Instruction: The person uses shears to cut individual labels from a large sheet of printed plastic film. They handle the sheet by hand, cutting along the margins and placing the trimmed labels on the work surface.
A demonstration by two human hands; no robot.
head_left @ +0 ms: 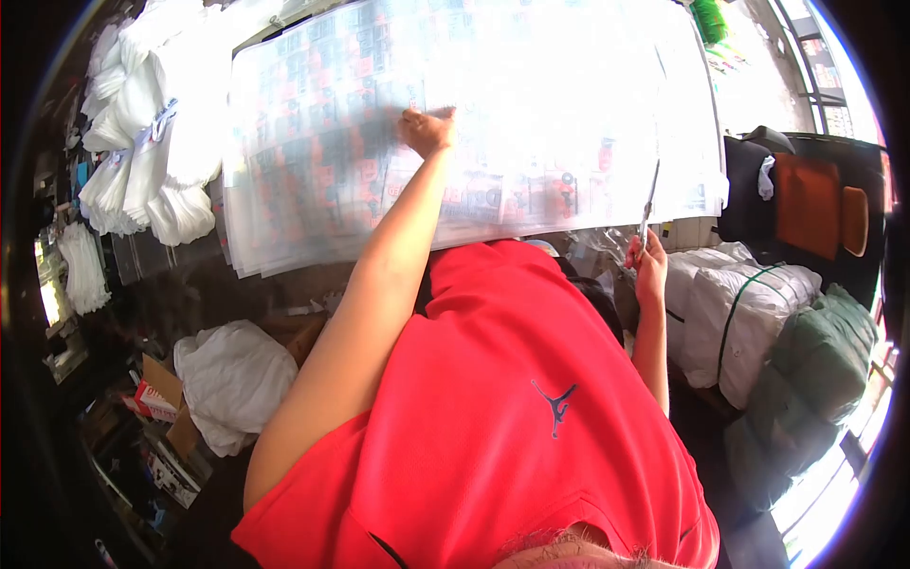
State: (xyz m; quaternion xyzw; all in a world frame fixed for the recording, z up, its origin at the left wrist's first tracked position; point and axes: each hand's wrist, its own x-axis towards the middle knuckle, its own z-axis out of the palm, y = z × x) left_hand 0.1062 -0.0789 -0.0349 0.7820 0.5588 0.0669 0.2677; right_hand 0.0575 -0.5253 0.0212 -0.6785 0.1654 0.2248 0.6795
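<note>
Large translucent white sheets with faint red and grey print (pixel 322 180) lie flat on a table in front of me. My left hand (pixel 428 131) rests on the sheets left of their middle, its fingers spread and holding nothing. At the near right edge of the sheets, my right hand (pixel 648 258) is closed round the handles of a pair of scissors (pixel 647 211). The blades point away from me, over the sheet. A dark line runs up the sheet beyond the blades; glare hides whether it is a cut.
Bundles of white material (pixel 142 142) hang at the left. A white sack (pixel 235 384) and an open cardboard box (pixel 166 389) stand at the lower left. Wrapped white bales (pixel 739 318), a green sack (pixel 810 365) and a black and orange chair (pixel 806 204) are at the right. Green twine (pixel 708 21) lies beyond the sheets.
</note>
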